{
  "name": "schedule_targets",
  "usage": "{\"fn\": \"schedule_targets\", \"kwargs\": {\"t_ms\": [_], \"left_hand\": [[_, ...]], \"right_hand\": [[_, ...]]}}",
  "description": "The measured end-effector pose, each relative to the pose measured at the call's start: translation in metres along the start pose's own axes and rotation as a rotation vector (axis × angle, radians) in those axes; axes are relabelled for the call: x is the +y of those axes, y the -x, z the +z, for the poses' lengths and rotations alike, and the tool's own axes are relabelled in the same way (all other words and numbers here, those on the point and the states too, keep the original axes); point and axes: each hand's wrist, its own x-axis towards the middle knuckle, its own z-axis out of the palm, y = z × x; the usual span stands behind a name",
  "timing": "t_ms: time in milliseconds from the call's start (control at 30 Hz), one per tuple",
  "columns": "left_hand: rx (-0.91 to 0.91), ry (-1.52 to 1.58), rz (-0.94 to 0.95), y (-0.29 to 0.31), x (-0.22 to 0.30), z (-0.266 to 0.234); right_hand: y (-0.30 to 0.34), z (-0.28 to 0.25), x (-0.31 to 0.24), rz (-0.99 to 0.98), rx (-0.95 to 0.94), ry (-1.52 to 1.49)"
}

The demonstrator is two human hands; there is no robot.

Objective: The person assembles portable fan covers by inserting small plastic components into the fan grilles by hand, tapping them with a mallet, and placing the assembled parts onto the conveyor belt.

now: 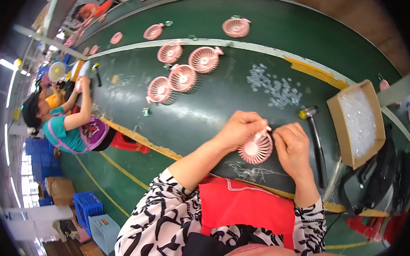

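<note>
A round pink slatted fan grille is held just above the table's near edge, its slats facing up. My left hand pinches it at the small tab on its rim. Close to that tab, my right hand is closed, thumb and fingers pressed together; what they grip is too small to make out. Beneath the grille lie loose wire strands. Several similar pink grilles rest farther off on the dark table.
A hammer lies right of my right hand, beside a cardboard box of transparent plastic pieces. Small transparent pieces are scattered ahead. Beyond the white strip runs a green conveyor carrying grilles. Another person works at the left.
</note>
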Motion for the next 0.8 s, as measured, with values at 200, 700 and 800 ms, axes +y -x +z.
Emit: {"fn": "schedule_targets", "kwargs": {"t_ms": [200,700,800], "left_hand": [[-0.054,-0.014,-0.206,-0.01,-0.001,0.008],[0.259,-1.132,0.518,0.005,-0.003,-0.005],[0.238,-1.172,0.431,0.019,-0.012,0.0]], "right_hand": [[0.006,-0.002,0.009,0.097,-0.078,-0.003],[0.039,-0.044,0.043,0.377,-0.043,0.641],[0.03,-0.046,0.022,0.382,0.033,0.408]]}}
